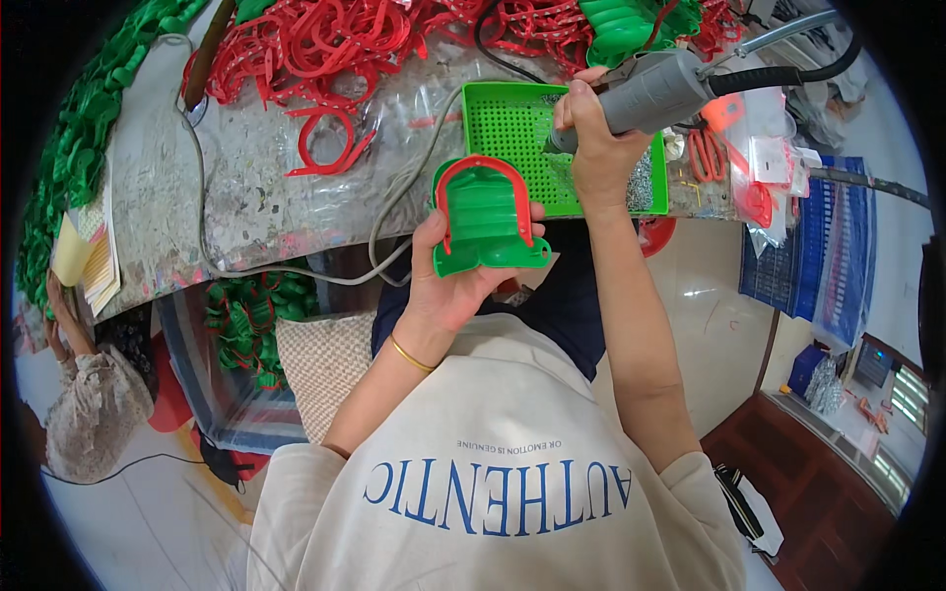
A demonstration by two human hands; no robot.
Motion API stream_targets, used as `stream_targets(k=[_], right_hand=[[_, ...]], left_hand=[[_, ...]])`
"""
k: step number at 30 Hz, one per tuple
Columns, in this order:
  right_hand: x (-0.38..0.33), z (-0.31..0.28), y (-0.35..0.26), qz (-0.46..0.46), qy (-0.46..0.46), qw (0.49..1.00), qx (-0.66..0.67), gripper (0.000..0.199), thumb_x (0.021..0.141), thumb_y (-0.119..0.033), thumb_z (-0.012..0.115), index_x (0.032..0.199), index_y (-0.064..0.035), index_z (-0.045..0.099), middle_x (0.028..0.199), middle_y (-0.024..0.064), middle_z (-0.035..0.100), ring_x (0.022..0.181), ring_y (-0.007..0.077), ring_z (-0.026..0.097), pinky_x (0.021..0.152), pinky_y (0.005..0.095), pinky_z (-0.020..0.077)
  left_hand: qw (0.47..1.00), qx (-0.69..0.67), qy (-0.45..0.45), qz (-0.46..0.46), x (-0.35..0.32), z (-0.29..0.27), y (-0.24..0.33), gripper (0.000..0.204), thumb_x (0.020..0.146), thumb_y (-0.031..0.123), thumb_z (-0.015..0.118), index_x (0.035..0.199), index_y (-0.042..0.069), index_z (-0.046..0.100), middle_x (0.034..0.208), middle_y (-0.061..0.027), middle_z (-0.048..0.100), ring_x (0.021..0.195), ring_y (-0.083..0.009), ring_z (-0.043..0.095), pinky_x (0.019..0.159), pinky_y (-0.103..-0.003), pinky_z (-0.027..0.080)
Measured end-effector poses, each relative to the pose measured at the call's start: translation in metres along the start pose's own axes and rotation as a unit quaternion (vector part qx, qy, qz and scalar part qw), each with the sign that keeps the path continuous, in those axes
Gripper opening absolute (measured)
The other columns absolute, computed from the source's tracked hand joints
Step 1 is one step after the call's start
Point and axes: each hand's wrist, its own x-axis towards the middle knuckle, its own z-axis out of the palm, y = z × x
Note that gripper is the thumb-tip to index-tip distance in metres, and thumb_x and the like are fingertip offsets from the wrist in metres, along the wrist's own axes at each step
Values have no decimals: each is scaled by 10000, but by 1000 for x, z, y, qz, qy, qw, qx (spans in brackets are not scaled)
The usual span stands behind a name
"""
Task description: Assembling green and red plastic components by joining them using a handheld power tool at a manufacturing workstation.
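Left hand (451, 295) palm-up, thumb and fingertips pinching opposite sides of a ribbed green plastic shell (483, 217) with a red U-shaped strip (483, 162); right hand (601, 153) raised, fingers wrapped round a grey cylindrical power tool (658, 91) above a lime-green perforated tray (493, 120).

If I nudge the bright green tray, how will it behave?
The tray looks like perforated plastic, so probably light but fairly stiff. Being broad and shallow, it seems unlikely to tip. The small metal bits at its right end may slide.
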Motion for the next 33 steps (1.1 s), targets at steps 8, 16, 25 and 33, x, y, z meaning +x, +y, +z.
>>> stream_targets(k=[8, 16, 25, 33], right_hand=[[0, 2, -5, -22, -12, 1000, 1, 107, 862, 26, 562, 958, 6, 519, 664, 28, 505, 548, 125, 489, 524, 277, 423], [-12, 19, -92, -6, -113, 983, 143, 168, 925, -132, 488, 1037, -7, 492, 626, -10, 417, 582, 113, 427, 575, 288, 369], [-51, 51, -102, 43, -191, 970, 147, 199, 916, -145, 512, 1075, -28, 500, 626, 16, 454, 542, 119, 439, 564, 280, 374], [-51, 51, -93, 29, -193, 959, 205, 170, 900, -106, 519, 1045, -19, 514, 610, 31, 452, 526, 124, 435, 533, 288, 377]], left_hand=[[1000, 7, 2, 7, 1, -2, 1, 692, 873, 469, 532, 1332, -29, 393, 1274, -278, 487, 1140, -373, 532, 975, -476, 449], [1000, -6, -17, -23, 3, 4, -2, 644, 900, 456, 507, 1334, -9, 403, 1264, -255, 505, 1150, -371, 527, 973, -458, 451], [1000, -4, 27, -10, -8, 7, -8, 555, 902, 413, 539, 1329, 81, 414, 1262, -122, 531, 1140, -257, 553, 954, -429, 486], [1000, 8, 26, -11, -10, 9, -8, 562, 901, 414, 538, 1331, 77, 408, 1268, -128, 526, 1149, -270, 547, 964, -451, 477]])
